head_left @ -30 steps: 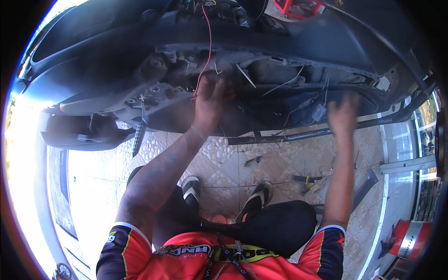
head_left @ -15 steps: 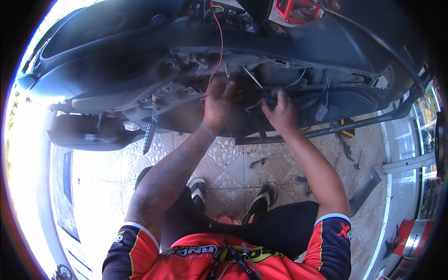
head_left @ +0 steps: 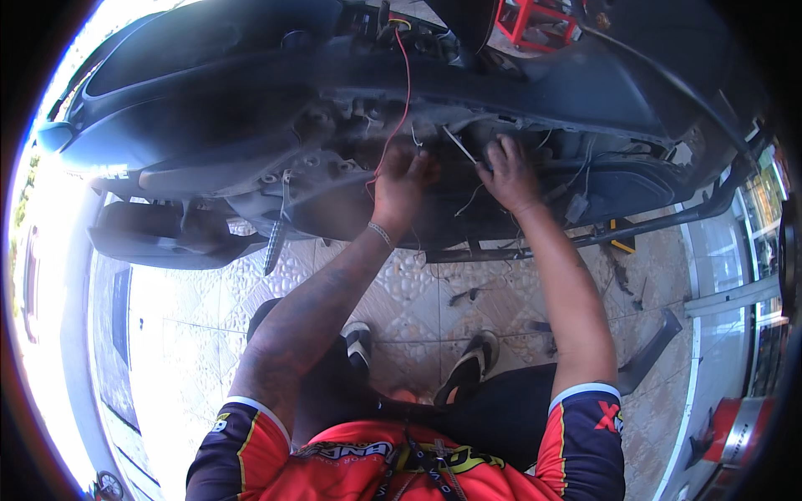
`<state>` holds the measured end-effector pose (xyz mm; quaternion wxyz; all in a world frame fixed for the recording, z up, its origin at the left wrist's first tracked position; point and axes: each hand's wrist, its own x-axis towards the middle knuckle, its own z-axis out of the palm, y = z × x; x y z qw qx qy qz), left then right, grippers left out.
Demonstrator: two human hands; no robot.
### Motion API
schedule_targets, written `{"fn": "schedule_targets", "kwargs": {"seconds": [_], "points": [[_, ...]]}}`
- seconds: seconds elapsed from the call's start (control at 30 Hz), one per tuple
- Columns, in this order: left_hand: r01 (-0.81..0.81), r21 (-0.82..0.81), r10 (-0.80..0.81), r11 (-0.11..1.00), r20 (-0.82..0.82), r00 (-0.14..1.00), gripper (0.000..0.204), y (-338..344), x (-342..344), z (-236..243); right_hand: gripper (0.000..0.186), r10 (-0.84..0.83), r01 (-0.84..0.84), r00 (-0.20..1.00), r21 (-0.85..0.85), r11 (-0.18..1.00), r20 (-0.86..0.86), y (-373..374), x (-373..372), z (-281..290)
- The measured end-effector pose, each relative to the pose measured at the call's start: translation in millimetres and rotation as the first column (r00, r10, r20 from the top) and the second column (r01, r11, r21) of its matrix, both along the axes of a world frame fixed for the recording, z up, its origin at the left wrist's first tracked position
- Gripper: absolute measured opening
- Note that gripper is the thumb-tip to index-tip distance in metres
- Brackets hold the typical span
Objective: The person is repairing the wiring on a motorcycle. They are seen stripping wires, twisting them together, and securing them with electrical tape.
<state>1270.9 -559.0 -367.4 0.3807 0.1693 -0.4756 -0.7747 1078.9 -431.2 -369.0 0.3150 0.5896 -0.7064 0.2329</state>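
Note:
A dark scooter body (head_left: 209, 100) lies across my view, its lower panelling opened up with thin wires showing. My left hand (head_left: 403, 179) is closed in a pinch beside the long red wire (head_left: 406, 83) and the end of a short white wire (head_left: 414, 129); what lies between its fingers is too small to name. My right hand (head_left: 510, 175) is a little to the right, fingers curled into the dark cavity beside a white strip (head_left: 459, 144). Whatever it grips is hidden. A small grey connector (head_left: 576, 206) hangs farther right.
A metal tube (head_left: 484, 250) runs along the scooter's lower edge. Scattered tools or parts (head_left: 626, 280) lie on the tiled floor (head_left: 401, 284) near my feet. A red metal frame (head_left: 535, 21) stands behind the scooter, and a red-and-silver drum (head_left: 735, 430) sits at lower right.
My right hand has swung left from beside the grey connector to near my left hand, then moved up into the cavity. My left hand stays at the wires, slightly farther right in view.

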Motion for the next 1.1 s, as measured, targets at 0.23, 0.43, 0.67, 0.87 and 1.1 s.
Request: {"fn": "schedule_targets", "kwargs": {"seconds": [0.23,0.43,0.67,0.87,1.1], "points": [[0.078,-0.112,-0.064,0.991,0.121,0.991,0.008,-5,4,-11,0.032,0.047,-0.043,0.999,0.249,0.968,-0.012,28,29,4],[0.145,-0.215,-0.091,0.966,0.243,0.966,0.013,2,2,-23,0.03,-0.119,0.026,0.98,0.489,0.872,0.16,34,63,-22],[0.119,-0.365,0.041,0.923,0.402,0.915,0.018,4,8,-36,0.035,-0.267,-0.041,0.868,0.595,0.803,0.419,33,79,3],[0.138,-0.37,0.035,0.919,0.424,0.905,0.019,6,12,-34,0.033,-0.033,-0.133,0.381,0.09,0.987,0.924,15,88,40],[0.156,-0.396,0.054,0.905,0.471,0.88,0.018,3,19,-44,0.03,0.019,-0.123,0.477,0.045,0.991,0.879,14,104,35]]}}
